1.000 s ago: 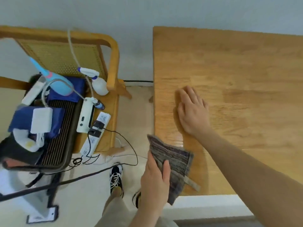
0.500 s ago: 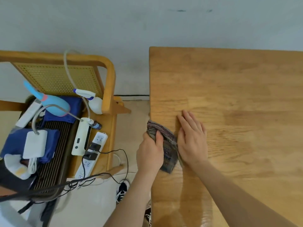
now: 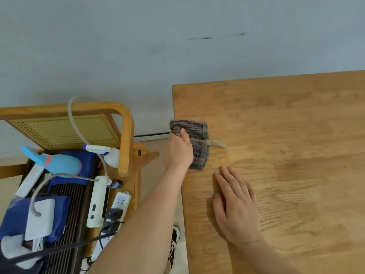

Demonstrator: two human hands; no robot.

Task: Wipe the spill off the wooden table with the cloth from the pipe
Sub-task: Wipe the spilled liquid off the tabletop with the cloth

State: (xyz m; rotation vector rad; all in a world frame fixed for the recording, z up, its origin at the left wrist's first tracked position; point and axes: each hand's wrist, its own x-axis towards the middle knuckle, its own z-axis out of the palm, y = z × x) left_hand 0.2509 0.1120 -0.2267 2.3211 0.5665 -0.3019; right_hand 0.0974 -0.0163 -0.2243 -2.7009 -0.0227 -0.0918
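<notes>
A folded grey striped cloth (image 3: 198, 143) lies pressed on the wooden table (image 3: 286, 119) near its far left corner, a tan loop tag sticking out to its right. My left hand (image 3: 178, 151) grips the cloth from the table's left edge, thumb on top. My right hand (image 3: 236, 206) rests flat on the tabletop below and right of the cloth, fingers apart, holding nothing. No distinct spill stands out on the wood, only a faint sheen.
Left of the table stands a wooden chair (image 3: 124, 135) loaded with a spray bottle (image 3: 107, 154), a blue toy (image 3: 57, 165), a power strip (image 3: 116, 210), white devices and cables. A grey wall (image 3: 177, 46) runs behind. My shoe (image 3: 174, 242) shows by the table edge.
My left hand has pushed the cloth along the table's left edge away from me, toward the far corner. My right hand stayed flat on the wood. The view tilted upward.
</notes>
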